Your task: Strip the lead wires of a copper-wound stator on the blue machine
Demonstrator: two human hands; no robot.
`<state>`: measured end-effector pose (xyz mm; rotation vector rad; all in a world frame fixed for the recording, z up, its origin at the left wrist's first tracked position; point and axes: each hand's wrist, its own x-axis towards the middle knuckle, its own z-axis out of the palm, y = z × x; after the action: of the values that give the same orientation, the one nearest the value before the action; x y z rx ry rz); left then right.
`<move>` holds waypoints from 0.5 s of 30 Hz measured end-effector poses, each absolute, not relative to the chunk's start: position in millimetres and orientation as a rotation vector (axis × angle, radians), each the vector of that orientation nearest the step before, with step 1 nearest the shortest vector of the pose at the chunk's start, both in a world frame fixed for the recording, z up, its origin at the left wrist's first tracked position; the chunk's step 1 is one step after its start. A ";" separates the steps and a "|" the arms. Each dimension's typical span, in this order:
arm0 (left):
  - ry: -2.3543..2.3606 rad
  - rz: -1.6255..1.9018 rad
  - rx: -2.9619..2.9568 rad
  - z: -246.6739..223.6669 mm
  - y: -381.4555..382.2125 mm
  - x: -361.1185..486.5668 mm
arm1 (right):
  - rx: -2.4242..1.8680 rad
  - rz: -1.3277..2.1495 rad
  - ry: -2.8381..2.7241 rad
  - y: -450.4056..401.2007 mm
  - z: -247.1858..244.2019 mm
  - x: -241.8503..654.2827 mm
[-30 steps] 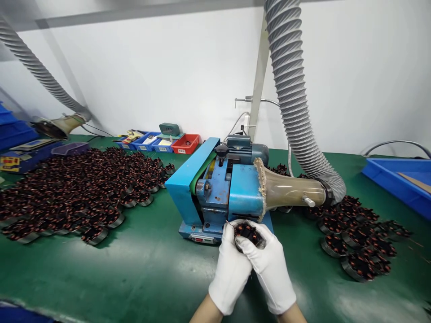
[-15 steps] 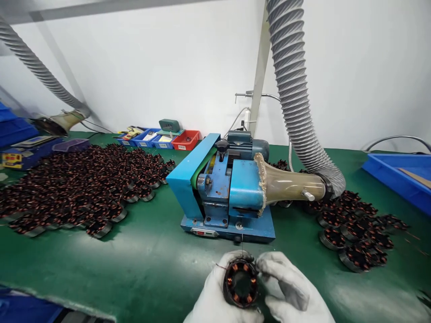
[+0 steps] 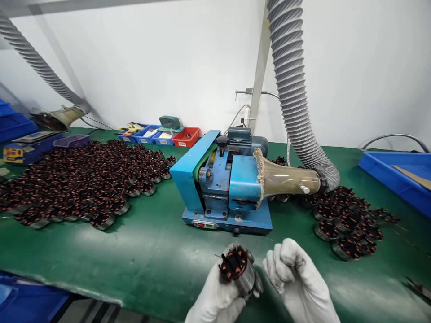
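In front of the blue belt machine [image 3: 215,184], my left hand [image 3: 215,294], in a white glove, grips a motor stator [image 3: 245,279]. The stator is tilted, showing its metal side and the copper windings with black insulation on top. A thin wire end sticks out at its left. My right hand [image 3: 298,280], also in a white glove, is just to the right of the stator and apart from it. Its fingers are curled in, thumb against the forefinger; whether anything thin is between them is hidden.
Many stators [image 3: 90,179] cover the bench [image 3: 144,251] at left, and a smaller group [image 3: 348,224] lies at right. A grey extraction hose [image 3: 291,80] joins the machine's funnel [image 3: 286,177]. Small blue bins and a red bin [image 3: 186,137] stand behind; a blue tray [image 3: 393,175] is at far right.
The stator has turned from facing me with its open centre to a tilted side view. My right hand has left its edge, moved slightly right, and curled its fingers.
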<state>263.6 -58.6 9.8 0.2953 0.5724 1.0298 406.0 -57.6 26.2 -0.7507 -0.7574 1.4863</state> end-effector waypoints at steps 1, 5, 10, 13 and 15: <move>0.545 1.062 0.317 12.9 -60.9 260.2 | -0.839 1.421 -0.823 -57.7 26.9 406.2; 0.570 1.140 0.365 17.7 -70.0 254.3 | -1.219 1.212 -1.112 -61.8 33.9 398.2; 0.740 1.044 0.296 8.1 -66.7 258.6 | -1.110 1.555 -1.004 -65.1 51.0 399.7; 0.744 1.000 0.177 6.3 -58.2 256.9 | -0.807 1.712 -0.752 -64.2 50.0 409.1; 0.726 0.957 0.137 6.7 -53.9 254.8 | -0.810 1.637 -0.704 -63.0 41.2 409.1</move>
<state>254.8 -53.9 6.7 0.1365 0.7258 0.9565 409.1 -63.0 41.2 -0.8099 -0.7038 1.6370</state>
